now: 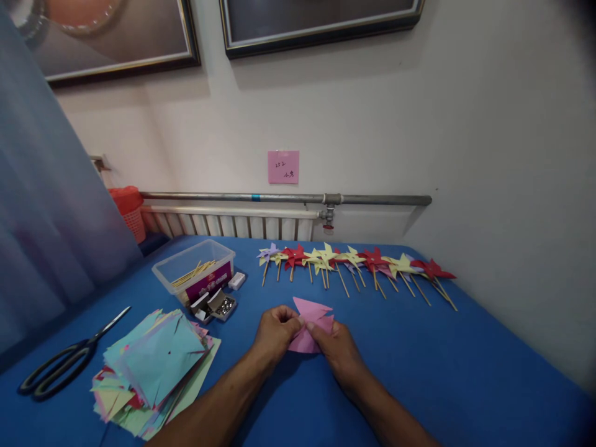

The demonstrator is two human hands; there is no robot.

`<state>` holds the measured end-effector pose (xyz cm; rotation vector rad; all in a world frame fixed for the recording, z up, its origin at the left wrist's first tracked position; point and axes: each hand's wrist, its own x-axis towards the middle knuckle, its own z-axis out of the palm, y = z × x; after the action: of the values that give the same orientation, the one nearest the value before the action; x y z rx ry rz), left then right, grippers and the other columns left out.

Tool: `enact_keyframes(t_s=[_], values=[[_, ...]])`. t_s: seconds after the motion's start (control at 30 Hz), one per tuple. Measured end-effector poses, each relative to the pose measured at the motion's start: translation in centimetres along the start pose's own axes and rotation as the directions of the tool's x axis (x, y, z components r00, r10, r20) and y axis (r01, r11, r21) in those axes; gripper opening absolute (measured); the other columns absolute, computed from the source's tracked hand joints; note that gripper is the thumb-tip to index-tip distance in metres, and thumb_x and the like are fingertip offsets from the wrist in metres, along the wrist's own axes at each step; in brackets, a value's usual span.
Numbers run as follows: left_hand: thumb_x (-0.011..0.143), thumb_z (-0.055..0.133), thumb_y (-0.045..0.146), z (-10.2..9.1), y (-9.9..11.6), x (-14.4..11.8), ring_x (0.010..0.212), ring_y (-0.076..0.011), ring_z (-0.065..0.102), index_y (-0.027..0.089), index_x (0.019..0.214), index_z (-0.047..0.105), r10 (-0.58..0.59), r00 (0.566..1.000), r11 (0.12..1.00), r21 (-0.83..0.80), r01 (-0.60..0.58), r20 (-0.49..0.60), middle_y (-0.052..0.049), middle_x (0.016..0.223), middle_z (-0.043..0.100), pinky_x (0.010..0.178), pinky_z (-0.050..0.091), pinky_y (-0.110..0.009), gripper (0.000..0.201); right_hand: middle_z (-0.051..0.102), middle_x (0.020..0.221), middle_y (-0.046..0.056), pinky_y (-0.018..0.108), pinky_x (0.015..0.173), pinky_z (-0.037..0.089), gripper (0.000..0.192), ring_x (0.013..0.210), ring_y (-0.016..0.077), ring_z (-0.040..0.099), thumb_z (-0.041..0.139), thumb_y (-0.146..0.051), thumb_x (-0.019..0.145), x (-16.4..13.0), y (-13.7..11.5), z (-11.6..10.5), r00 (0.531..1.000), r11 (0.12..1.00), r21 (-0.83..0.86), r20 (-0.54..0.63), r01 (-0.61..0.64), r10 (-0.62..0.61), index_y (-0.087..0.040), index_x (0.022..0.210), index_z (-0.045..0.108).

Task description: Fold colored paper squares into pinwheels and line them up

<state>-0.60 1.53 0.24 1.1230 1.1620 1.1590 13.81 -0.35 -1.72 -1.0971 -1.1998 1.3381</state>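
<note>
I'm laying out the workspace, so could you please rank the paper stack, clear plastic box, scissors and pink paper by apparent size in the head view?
1. Paper stack, largest.
2. Scissors and clear plastic box: similar; the box is farther away, so unranked.
3. Pink paper, between the left hand and right hand, smallest.

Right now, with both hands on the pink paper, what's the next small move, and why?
Probably fold the next corner of the pink paper in to the centre. The left hand and right hand pinch it at the middle, its points partly gathered, and the open box of pins lies close by the left hand. The finished pinwheels behind show that shape.
</note>
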Motion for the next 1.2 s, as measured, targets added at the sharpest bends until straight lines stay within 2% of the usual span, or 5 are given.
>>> enact_keyframes(t_s=[0.3, 0.5, 0.97, 1.1, 1.2], values=[[0.056, 0.079, 0.042, 0.0, 0.3, -0.2, 0.043, -0.0067, 0.035, 0.016, 0.057, 0.057, -0.003, 1.000, 1.000, 0.006, 0.003, -0.023, 0.006, 0.045, 0.047, 0.046, 0.026, -0.022, 0.034, 0.075, 0.075, 0.006, 0.033, 0.066, 0.052, 0.047, 0.072, 0.0252, 0.067, 0.070, -0.059, 0.075, 0.1, 0.3, -0.3, 0.998, 0.996, -0.090, -0.058, 0.024, -0.029, -0.015, 0.090, 0.074], [0.053, 0.080, 0.040, 0.1, 0.3, -0.3, 0.046, -0.0067, 0.038, 0.015, 0.059, 0.059, -0.002, 1.000, 0.999, -0.033, 0.002, 0.015, 0.005, 0.049, 0.051, 0.048, 0.028, -0.022, 0.033, 0.074, 0.075, 0.005, 0.031, 0.063, 0.050, 0.048, 0.070, 0.0240, 0.066, 0.070, -0.060, 0.074, 0.2, 0.4, -0.2, 0.996, 0.989, -0.147, -0.087, 0.014, -0.027, -0.015, 0.089, 0.074], [0.053, 0.079, 0.040, 0.2, 0.4, -0.3, 0.045, -0.0058, 0.033, 0.017, 0.056, 0.053, -0.024, 0.999, 0.998, -0.062, 0.026, 0.026, 0.007, 0.047, 0.045, 0.047, 0.024, -0.022, 0.034, 0.074, 0.075, 0.004, 0.029, 0.062, 0.049, 0.045, 0.068, 0.0218, 0.064, 0.071, -0.057, 0.076, -0.2, -0.6, 0.1, 1.000, 0.997, -0.079, 0.010, 0.015, -0.015, -0.015, 0.092, 0.074], [0.053, 0.078, 0.040, 0.1, 0.1, -0.2, 0.044, -0.0057, 0.031, 0.018, 0.056, 0.050, -0.026, 1.000, 0.998, -0.054, 0.027, 0.017, 0.007, 0.046, 0.043, 0.046, 0.023, -0.022, 0.035, 0.072, 0.072, 0.003, 0.029, 0.059, 0.047, 0.046, 0.067, 0.0213, 0.062, 0.071, -0.061, 0.074, -0.2, -0.4, 0.1, 0.995, 0.990, -0.137, -0.092, 0.015, -0.028, -0.016, 0.084, 0.072], [0.055, 0.076, 0.040, 0.1, -0.3, -0.1, 0.043, -0.0060, 0.032, 0.018, 0.057, 0.050, -0.028, 0.999, 0.999, -0.038, 0.029, 0.023, 0.007, 0.046, 0.044, 0.046, 0.023, -0.022, 0.033, 0.070, 0.071, 0.002, 0.029, 0.059, 0.047, 0.047, 0.066, 0.0205, 0.060, 0.071, -0.063, 0.073, -0.1, -0.2, 0.0, 0.981, 0.993, -0.105, -0.180, 0.051, -0.070, -0.018, 0.085, 0.069]])
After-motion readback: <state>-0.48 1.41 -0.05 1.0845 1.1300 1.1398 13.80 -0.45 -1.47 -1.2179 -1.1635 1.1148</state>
